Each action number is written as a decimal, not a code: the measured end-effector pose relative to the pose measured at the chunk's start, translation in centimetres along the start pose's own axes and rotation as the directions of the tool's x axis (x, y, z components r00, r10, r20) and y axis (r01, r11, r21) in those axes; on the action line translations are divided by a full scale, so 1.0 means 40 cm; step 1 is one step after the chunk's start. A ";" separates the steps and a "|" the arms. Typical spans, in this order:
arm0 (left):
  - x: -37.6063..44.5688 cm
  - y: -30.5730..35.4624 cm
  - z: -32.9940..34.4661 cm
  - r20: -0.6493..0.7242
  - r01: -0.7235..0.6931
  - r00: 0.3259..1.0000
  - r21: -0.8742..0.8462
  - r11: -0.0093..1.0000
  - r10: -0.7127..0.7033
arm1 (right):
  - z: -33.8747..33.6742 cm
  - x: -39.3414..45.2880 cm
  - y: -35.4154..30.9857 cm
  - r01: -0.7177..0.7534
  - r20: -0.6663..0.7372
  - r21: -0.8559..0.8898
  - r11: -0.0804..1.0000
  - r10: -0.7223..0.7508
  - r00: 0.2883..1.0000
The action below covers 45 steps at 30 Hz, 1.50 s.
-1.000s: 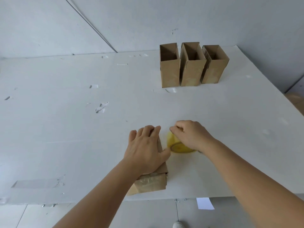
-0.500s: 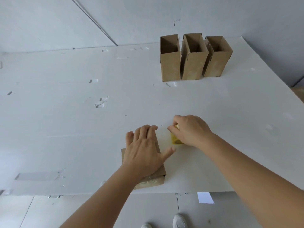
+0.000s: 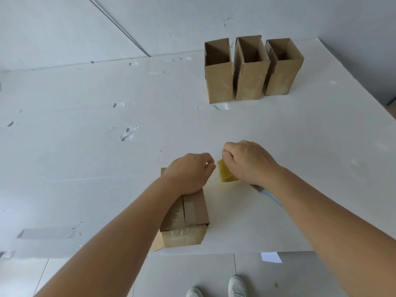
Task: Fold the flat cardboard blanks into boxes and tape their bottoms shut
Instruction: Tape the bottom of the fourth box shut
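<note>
The left hand [image 3: 189,172] rests on a brown cardboard box [image 3: 186,219] lying at the near edge of the white tabletop [image 3: 85,168], its fingers curled. The right hand [image 3: 248,161] grips a yellow tape roll [image 3: 226,174]. Three upright open boxes [image 3: 250,69] stand far behind.

No readable text, labels or numbers anywhere.
</note>
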<state>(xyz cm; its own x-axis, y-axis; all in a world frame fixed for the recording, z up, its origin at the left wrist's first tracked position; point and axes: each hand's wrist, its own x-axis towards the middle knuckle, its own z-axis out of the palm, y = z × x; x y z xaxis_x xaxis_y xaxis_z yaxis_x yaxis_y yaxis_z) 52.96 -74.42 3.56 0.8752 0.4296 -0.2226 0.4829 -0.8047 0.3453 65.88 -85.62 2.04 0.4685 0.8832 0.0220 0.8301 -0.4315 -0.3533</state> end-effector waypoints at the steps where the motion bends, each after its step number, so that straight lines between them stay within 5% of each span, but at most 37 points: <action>1: -0.002 -0.003 -0.002 -0.016 0.013 1.000 -0.019 1.000 -0.013 | 0.001 0.004 0.001 0.024 -0.010 0.009 1.000 -0.024 1.000; 9: -0.035 -0.019 0.005 -0.218 0.049 0.971 -0.227 0.973 -0.100 | -0.026 0.031 -0.026 0.267 -0.150 -0.139 0.954 -0.287 0.946; 14: -0.037 -0.022 0.013 -0.258 0.092 0.955 -0.205 0.974 -0.145 | -0.012 0.040 -0.013 0.169 -0.060 0.125 0.978 -0.163 0.985; 20: -0.059 -0.002 0.068 -0.311 0.094 0.943 -0.090 0.992 -0.117 | 0.022 0.026 -0.017 0.205 -0.010 -0.256 0.945 -0.214 0.977; 36: 0.020 0.009 -0.016 0.018 0.051 0.998 0.178 0.983 -0.056 | 0.013 0.019 0.005 0.197 -0.167 -0.283 0.939 -0.250 0.954; 41: 0.005 -0.001 -0.010 -0.120 0.093 0.989 0.055 0.994 -0.086 | 0.022 0.013 0.011 0.185 -0.185 -0.217 0.959 -0.226 0.956; 45: -0.029 0.013 -0.027 -0.374 0.084 0.918 -0.143 0.986 -0.133 | 0.019 0.025 -0.002 0.169 -0.257 -0.191 0.967 -0.215 0.942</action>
<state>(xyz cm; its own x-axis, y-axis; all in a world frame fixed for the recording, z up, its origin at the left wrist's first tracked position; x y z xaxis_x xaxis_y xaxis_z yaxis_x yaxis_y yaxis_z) 52.24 -74.89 4.96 0.7507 0.6543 0.0908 0.5544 -0.6988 0.4521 66.04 -84.58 1.38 0.3408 0.8777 0.3370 0.9394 -0.3034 -0.1596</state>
